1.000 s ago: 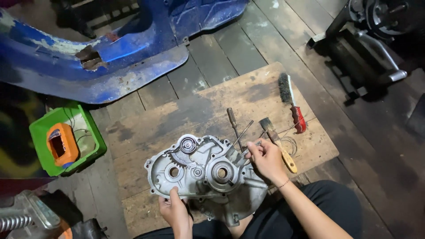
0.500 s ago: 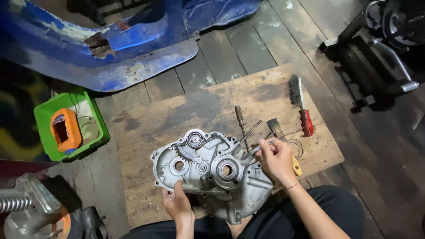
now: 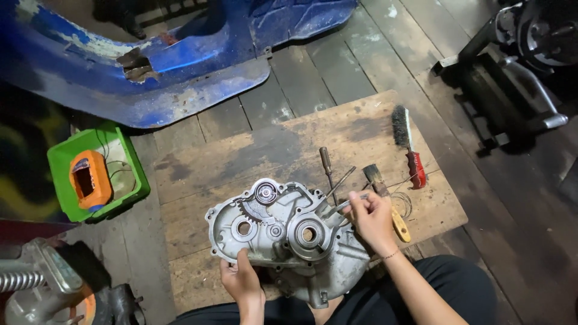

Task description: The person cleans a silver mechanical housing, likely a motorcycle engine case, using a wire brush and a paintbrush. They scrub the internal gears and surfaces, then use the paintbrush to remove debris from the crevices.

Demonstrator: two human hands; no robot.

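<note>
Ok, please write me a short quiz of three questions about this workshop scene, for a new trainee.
1. True or false: the left hand grips the grey cast-metal engine casing at its near edge.
2. What does the right hand pinch?
A. red-handled wire brush
B. thin metal tool
C. wooden-handled paintbrush
3. What holds the orange box-shaped part?

Key: 1 true; 2 B; 3 the green plastic tray.

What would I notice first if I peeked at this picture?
The big silver engine case on the wooden board, right in the middle, with the left hand gripping its near edge and the right hand holding a thin metal tool at its right side. Behind it lies a huge blue scooter body.
</note>
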